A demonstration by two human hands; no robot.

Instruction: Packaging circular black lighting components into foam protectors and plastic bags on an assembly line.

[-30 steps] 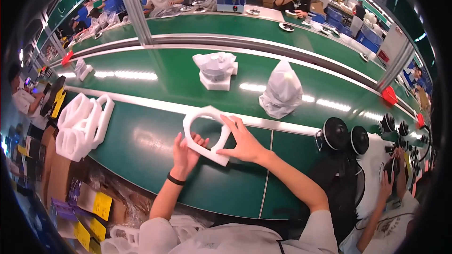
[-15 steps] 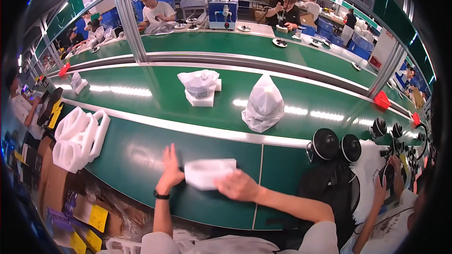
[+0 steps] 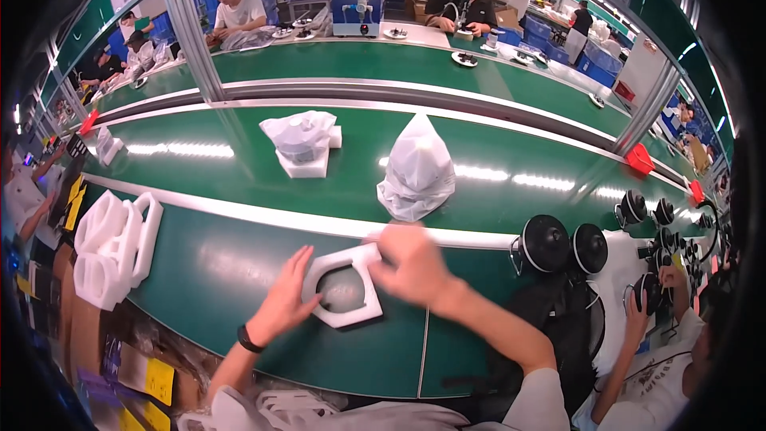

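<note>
A white foam packing frame (image 3: pixel 351 319) with a large round opening lies flat on the green work table (image 3: pixel 215 271). My left hand (image 3: pixel 279 301) is beside its left edge, fingers stretched and apart, the thumb touching the foam. My right hand (image 3: pixel 413 270) is over the frame's far right corner; motion smears its fingers, so whether they grip the foam cannot be seen. Beyond it, on the green conveyor belt, stands a white plastic-bagged item (image 3: pixel 419 172). Farther left on the belt, another bagged item (image 3: pixel 303 140) sits in white foam.
Stacked white foam frames (image 3: pixel 112 251) are at the table's left end. Round black devices (image 3: pixel 545 243) with wire stands are on the right, near a black bag (image 3: pixel 550 327). A co-worker's hands (image 3: pixel 638 311) hold a similar device there. A metal post (image 3: pixel 194 40) rises beyond the belt.
The foam frame has gone from tilted to flat, its opening now facing up. My right hand has moved away from me to its far corner. The whole view has shifted slightly.
</note>
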